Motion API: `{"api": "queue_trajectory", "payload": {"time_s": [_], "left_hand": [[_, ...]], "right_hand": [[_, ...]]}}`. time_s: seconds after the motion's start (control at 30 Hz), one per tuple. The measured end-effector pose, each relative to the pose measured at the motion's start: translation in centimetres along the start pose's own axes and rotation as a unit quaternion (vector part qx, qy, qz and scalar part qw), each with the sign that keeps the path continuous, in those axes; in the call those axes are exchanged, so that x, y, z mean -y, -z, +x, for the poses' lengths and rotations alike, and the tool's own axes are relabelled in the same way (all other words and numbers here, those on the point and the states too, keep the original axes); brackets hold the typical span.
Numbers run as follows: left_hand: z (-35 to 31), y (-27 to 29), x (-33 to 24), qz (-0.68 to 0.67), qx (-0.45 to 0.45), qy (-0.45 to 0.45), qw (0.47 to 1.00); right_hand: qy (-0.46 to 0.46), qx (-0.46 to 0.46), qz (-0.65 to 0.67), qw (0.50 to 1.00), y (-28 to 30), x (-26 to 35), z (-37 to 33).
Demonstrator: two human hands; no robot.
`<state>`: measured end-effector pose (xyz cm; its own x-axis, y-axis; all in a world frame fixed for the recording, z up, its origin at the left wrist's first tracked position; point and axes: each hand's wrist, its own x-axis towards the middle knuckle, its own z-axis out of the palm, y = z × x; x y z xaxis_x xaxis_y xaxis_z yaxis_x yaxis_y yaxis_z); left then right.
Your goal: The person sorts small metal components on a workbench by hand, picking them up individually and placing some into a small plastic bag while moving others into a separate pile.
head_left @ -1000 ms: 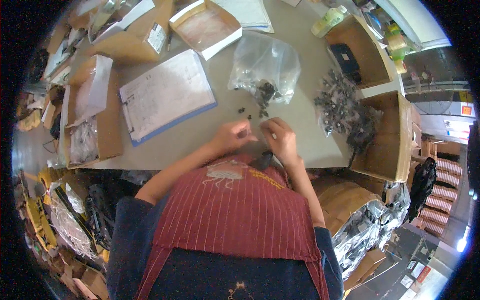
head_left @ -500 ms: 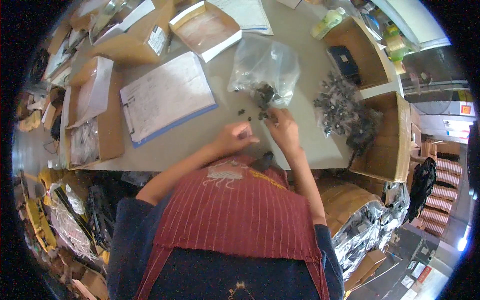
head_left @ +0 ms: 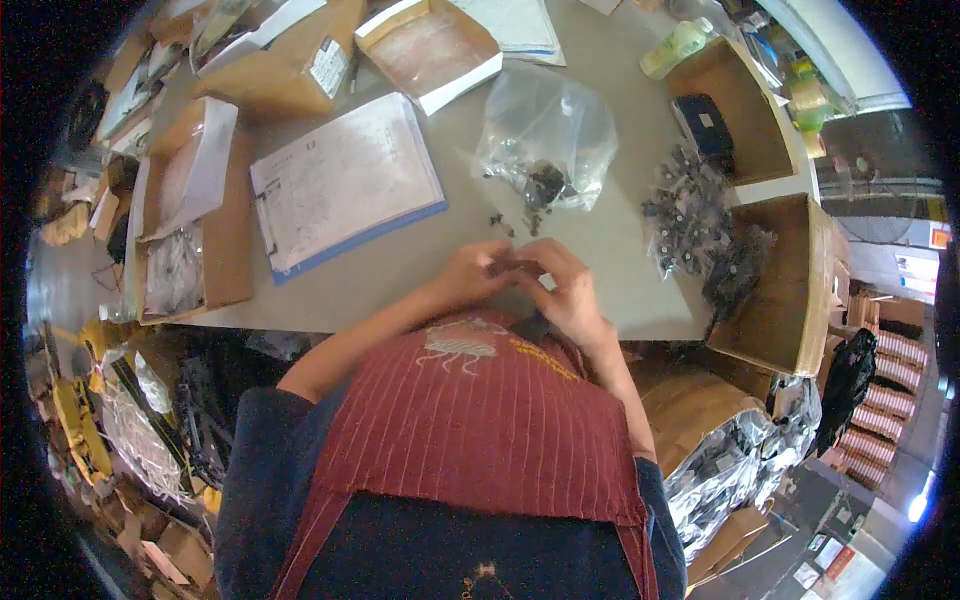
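My left hand (head_left: pixel 474 273) and my right hand (head_left: pixel 564 292) meet at the table's near edge, in front of my maroon striped apron (head_left: pixel 480 410). Both are closed, fingertips together; whatever lies between them is too small and hidden to make out. Just beyond my fingers, small dark parts (head_left: pixel 537 212) lie loose on the table, trailing from the mouth of a clear plastic bag (head_left: pixel 548 125). More dark parts show through the bag's near side. Right of my hands spreads a heap of small black parts in clear little bags (head_left: pixel 690 212).
A blue clipboard with papers (head_left: pixel 345 185) lies at left, beside an open carton holding plastic bags (head_left: pixel 225 255). A shallow white-edged box (head_left: pixel 430 50) sits farther back. Open cardboard boxes (head_left: pixel 785 290) line the right side, near a bottle of pale yellow-green liquid (head_left: pixel 677 48).
My right hand has drawn back from the loose dark parts toward me and joined my left hand. The view has shifted slightly, so the table things appear a little farther right.
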<state>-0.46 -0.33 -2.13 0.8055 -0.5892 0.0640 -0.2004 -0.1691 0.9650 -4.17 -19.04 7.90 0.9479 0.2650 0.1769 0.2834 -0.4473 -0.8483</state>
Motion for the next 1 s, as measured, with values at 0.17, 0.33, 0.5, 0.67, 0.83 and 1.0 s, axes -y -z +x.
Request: {"api": "queue_trajectory", "payload": {"time_s": [0.17,0.33,0.5,0.67,0.83,1.0], "left_hand": [[0.3,-0.1,-0.7,-0.04,-0.042,-0.03,0.998],[0.0,0.6,0.1,0.054,0.022,0.008,0.998],[-0.2,0.4,-0.9,-0.002,0.012,-0.003,1.0],[0.4,0.3,0.2,-0.001,-0.103,-0.135,0.985],[0.2,1.1,-1.8,-0.057,-0.096,0.061,0.992],[-0.2,1.1,-0.9,-0.054,-0.135,0.071,0.987]], "right_hand": [[0.049,0.001,-0.024,0.998,-0.4,-0.3,0.2],[0.144,0.052,-0.169,0.974,-0.3,-0.6,0.7],[0.117,0.015,-0.144,0.983,-0.3,-0.4,0.3],[0.074,-0.038,-0.124,0.989,-0.4,-1.6,-0.1],[-0.032,-0.074,-0.116,0.99,-1.3,-2.0,-0.4],[-0.051,-0.1,-0.058,0.992,-2.1,-1.5,0.1]]}}
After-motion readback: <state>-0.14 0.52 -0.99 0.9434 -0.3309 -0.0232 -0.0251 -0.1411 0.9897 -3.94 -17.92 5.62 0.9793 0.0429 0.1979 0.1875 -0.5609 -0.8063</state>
